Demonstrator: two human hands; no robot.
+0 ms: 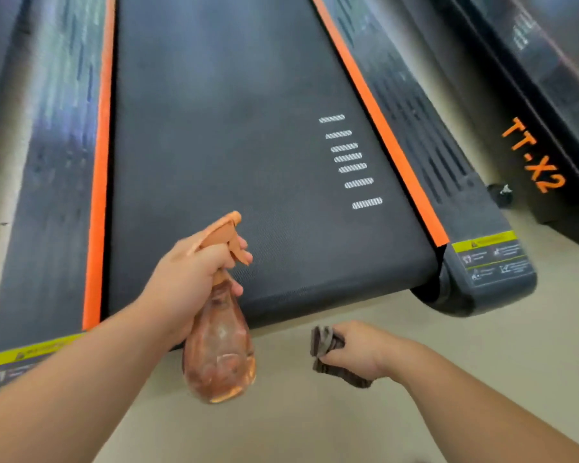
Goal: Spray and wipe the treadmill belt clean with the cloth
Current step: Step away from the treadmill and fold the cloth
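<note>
The dark treadmill belt [221,135] runs away from me between two orange strips, with white dashes printed near its right side. My left hand [188,279] grips the neck of a clear orange spray bottle [219,355], fingers on the trigger, nozzle pointing over the belt's near end. My right hand [358,349] holds a bunched dark brown cloth [328,352] just above the floor, in front of the belt's rear edge and not touching it.
Black side rails [425,135] with yellow warning stickers [488,252] flank the belt. A second treadmill [542,105] marked TT-X2 stands close on the right. Beige floor [315,422] lies under my arms, and another machine's edge shows at far left.
</note>
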